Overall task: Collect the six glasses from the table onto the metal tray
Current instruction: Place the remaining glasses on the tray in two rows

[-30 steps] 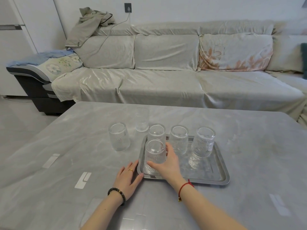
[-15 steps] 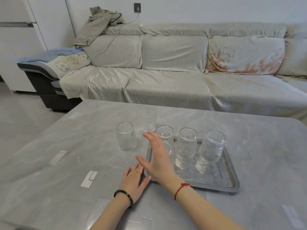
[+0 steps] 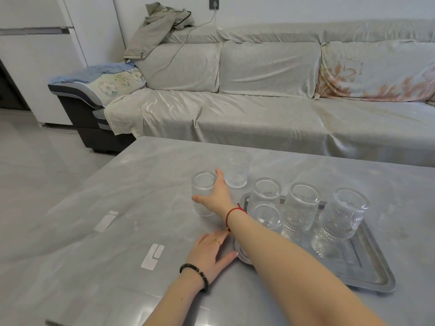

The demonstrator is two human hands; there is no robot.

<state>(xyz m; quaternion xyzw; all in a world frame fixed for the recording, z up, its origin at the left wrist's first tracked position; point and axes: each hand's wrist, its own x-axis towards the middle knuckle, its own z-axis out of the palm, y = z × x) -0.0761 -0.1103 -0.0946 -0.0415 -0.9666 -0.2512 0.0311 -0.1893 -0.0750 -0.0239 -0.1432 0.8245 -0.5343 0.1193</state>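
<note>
A long sofa [image 3: 270, 109] under a pale cover runs behind a grey marbled table [image 3: 117, 208], with a crumpled jacket [image 3: 160, 27] on its backrest and a white cabinet [image 3: 35, 55] at the far left. On the table's right part sits the metal tray [image 3: 367, 267], and four ribbed glasses stand on it: a back-left glass [image 3: 266, 190], a front-left glass [image 3: 268, 217] just before it, a middle glass [image 3: 301, 209] and a right glass [image 3: 343, 218]. Two more stand on the bare table left of the tray: a near glass [image 3: 202, 191] and, further back and a little to the right, a far glass [image 3: 238, 169]. The right hand [image 3: 215, 196], with a red string at the wrist, reaches across the tray's left corner to the near glass; its thumb lies across the front of that glass and its fingers spread open past the rim on the right side, the fingertips close to the far glass. The hand is against the near glass but its fingers are not closed round it. The left hand [image 3: 209, 252], wearing a ring and a dark bead bracelet, lies flat on the table with fingers extended and loosely apart, its fingertips at the tray's near left corner, gripping nothing.
</note>
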